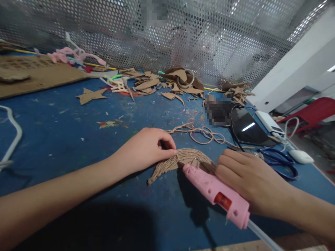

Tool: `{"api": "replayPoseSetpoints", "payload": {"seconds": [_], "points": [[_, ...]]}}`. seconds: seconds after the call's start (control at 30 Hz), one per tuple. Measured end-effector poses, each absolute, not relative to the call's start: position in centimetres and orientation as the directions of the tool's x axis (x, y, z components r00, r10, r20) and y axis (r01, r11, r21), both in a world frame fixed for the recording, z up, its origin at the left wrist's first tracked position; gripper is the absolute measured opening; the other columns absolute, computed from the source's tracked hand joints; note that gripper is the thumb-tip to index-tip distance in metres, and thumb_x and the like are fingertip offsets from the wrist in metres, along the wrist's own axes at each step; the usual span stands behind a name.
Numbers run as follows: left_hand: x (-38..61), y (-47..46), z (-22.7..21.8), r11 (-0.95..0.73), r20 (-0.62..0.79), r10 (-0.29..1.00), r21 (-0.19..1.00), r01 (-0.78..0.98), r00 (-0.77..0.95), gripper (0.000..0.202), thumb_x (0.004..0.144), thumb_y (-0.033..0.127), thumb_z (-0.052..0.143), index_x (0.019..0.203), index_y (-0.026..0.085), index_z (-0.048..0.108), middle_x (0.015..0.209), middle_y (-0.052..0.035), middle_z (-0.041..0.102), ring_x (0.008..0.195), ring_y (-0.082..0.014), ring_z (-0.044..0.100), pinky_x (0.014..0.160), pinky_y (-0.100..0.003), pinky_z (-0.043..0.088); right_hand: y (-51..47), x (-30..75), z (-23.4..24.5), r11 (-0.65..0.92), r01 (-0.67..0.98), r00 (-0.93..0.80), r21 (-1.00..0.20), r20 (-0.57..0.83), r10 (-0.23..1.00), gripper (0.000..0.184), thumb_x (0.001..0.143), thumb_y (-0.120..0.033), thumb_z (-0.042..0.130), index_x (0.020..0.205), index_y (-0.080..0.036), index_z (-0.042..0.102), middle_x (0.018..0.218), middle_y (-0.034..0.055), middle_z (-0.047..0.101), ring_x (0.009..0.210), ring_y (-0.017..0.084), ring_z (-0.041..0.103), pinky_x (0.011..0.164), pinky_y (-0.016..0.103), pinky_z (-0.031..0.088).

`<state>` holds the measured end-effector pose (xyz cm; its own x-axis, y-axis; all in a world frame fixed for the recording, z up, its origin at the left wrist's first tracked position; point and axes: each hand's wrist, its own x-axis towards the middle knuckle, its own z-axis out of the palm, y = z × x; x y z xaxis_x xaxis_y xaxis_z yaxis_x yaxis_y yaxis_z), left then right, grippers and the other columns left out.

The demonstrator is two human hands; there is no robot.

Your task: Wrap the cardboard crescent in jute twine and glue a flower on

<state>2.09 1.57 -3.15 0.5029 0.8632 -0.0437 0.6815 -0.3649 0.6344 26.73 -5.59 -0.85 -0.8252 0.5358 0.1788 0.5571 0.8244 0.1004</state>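
Observation:
A curved cardboard piece wrapped in brown twine lies on the blue table. My left hand rests closed on its upper edge, fingertips pinching the twine against it. My right hand grips a pink hot glue gun, whose nozzle touches the wrapped piece near its middle. A clear glue stick pokes out of the gun's back end toward me. Loose twine runs in loops from the piece toward the far right.
Blue-handled scissors lie just right of my right hand. A black device, a white power bank and a white mouse-like object sit at the right. Cardboard scraps, a cardboard star and a perforated metal screen stand behind.

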Motion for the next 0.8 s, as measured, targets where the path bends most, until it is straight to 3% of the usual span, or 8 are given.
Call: {"api": "replayPoseSetpoints", "payload": {"seconds": [0.23, 0.33, 0.43, 0.57, 0.7, 0.8], "points": [[2.1, 1.6, -2.8, -0.364, -0.06, 0.86, 0.625, 0.69, 0.507, 0.012, 0.075, 0.035, 0.066, 0.075, 0.026, 0.074, 0.074, 0.0045, 0.066, 0.06, -0.0099, 0.054, 0.057, -0.022, 0.039, -6.4, 26.7, -0.7, 0.799, 0.575, -0.817, 0.175, 0.165, 0.552, 0.034, 0.092, -0.01, 0.036, 0.063, -0.019, 0.049, 0.061, 0.0038, 0.049, 0.059, 0.019, 0.034, 0.054, 0.033, 0.022], [2.0, 1.6, -2.7, -0.354, -0.074, 0.86, 0.624, 0.697, 0.504, 0.013, 0.075, 0.036, 0.065, 0.075, 0.026, 0.074, 0.076, 0.0041, 0.067, 0.061, -0.0105, 0.055, 0.058, -0.023, 0.04, -6.6, 26.7, -0.5, 0.79, 0.602, -0.798, 0.119, 0.141, 0.586, 0.031, 0.09, -0.01, 0.036, 0.064, -0.019, 0.049, 0.062, 0.0035, 0.051, 0.057, 0.018, 0.036, 0.053, 0.033, 0.024], [2.0, 1.5, -2.8, -0.351, -0.061, 0.868, 0.625, 0.697, 0.492, 0.013, 0.074, 0.037, 0.066, 0.074, 0.027, 0.074, 0.076, 0.0043, 0.067, 0.062, -0.011, 0.055, 0.058, -0.023, 0.04, -6.3, 26.8, 0.0, 0.748, 0.659, -0.749, -0.079, 0.019, 0.662, 0.024, 0.091, -0.02, 0.039, 0.071, -0.019, 0.052, 0.068, 0.0028, 0.055, 0.057, 0.016, 0.042, 0.052, 0.031, 0.029], [2.1, 1.4, -3.0, -0.362, -0.042, 0.873, 0.614, 0.702, 0.487, 0.013, 0.073, 0.038, 0.066, 0.073, 0.027, 0.073, 0.074, 0.0042, 0.067, 0.061, -0.0115, 0.056, 0.056, -0.023, 0.04, -5.3, 27.1, 1.1, 0.493, 0.776, -0.585, -0.393, -0.157, 0.796, 0.019, 0.091, -0.032, 0.049, 0.083, -0.019, 0.061, 0.074, 0.0012, 0.061, 0.061, 0.013, 0.054, 0.056, 0.026, 0.041], [1.9, 1.5, -2.9, -0.385, -0.042, 0.859, 0.605, 0.697, 0.511, 0.015, 0.077, 0.038, 0.063, 0.077, 0.027, 0.073, 0.076, 0.0042, 0.068, 0.064, -0.0127, 0.058, 0.056, -0.023, 0.041, -4.3, 27.2, 2.3, 0.257, 0.631, -0.579, -0.732, -0.223, 0.784, 0.028, 0.092, -0.036, 0.052, 0.116, -0.026, 0.063, 0.107, 0.0007, 0.069, 0.091, 0.018, 0.064, 0.083, 0.03, 0.051], [1.6, 1.3, -2.3, -0.444, 0.034, 0.852, 0.575, 0.688, 0.522, 0.019, 0.084, 0.039, 0.057, 0.083, 0.028, 0.073, 0.081, 0.0037, 0.069, 0.066, -0.0134, 0.06, 0.057, -0.024, 0.042, -3.9, 27.5, 2.9, 0.171, 0.528, -0.548, -0.832, -0.18, 0.817, 0.032, 0.093, -0.032, 0.05, 0.124, -0.03, 0.06, 0.123, -0.0003, 0.064, 0.11, 0.02, 0.061, 0.097, 0.034, 0.047]]}}
